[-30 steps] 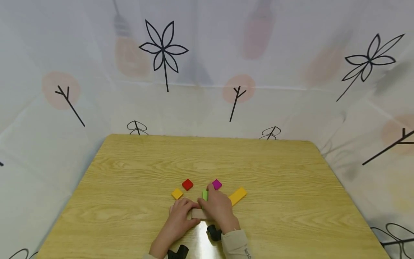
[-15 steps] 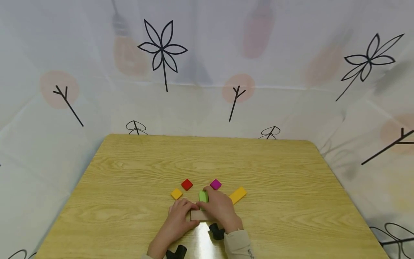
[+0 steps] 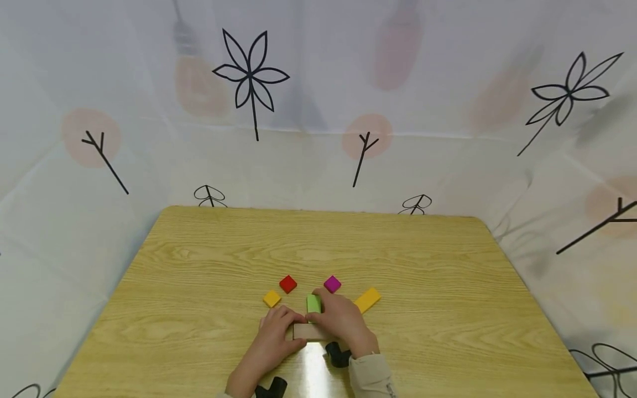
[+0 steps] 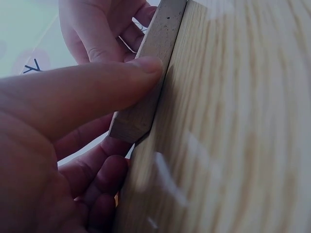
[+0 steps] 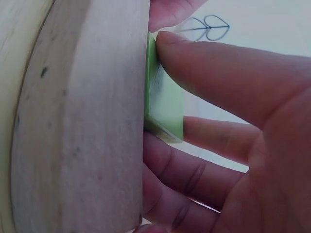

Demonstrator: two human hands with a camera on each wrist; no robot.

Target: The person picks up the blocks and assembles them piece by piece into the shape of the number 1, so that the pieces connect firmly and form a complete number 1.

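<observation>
A plain wooden block (image 3: 309, 331) lies lengthwise near the front of the table. My left hand (image 3: 272, 333) grips its left end, and in the left wrist view the thumb (image 4: 121, 80) presses along its near face. Just behind the wooden block is a light green block (image 3: 313, 305), pinched between the thumb and fingers of my right hand (image 3: 343, 320). In the right wrist view the green block (image 5: 165, 97) stands at the wooden block's (image 5: 97, 116) far edge; whether it rests on the table is hidden.
Behind the hands lie a red block (image 3: 288, 284), a small yellow block (image 3: 271, 298) and a purple block (image 3: 332, 284). A long yellow block (image 3: 368, 299) sits right of my right hand. A patterned cloth (image 3: 308, 166) hangs behind the table (image 3: 199, 265).
My right hand has shifted slightly right and toward me, uncovering more of the green block, which has come closer to the wooden block. My left hand has stayed on the wooden block.
</observation>
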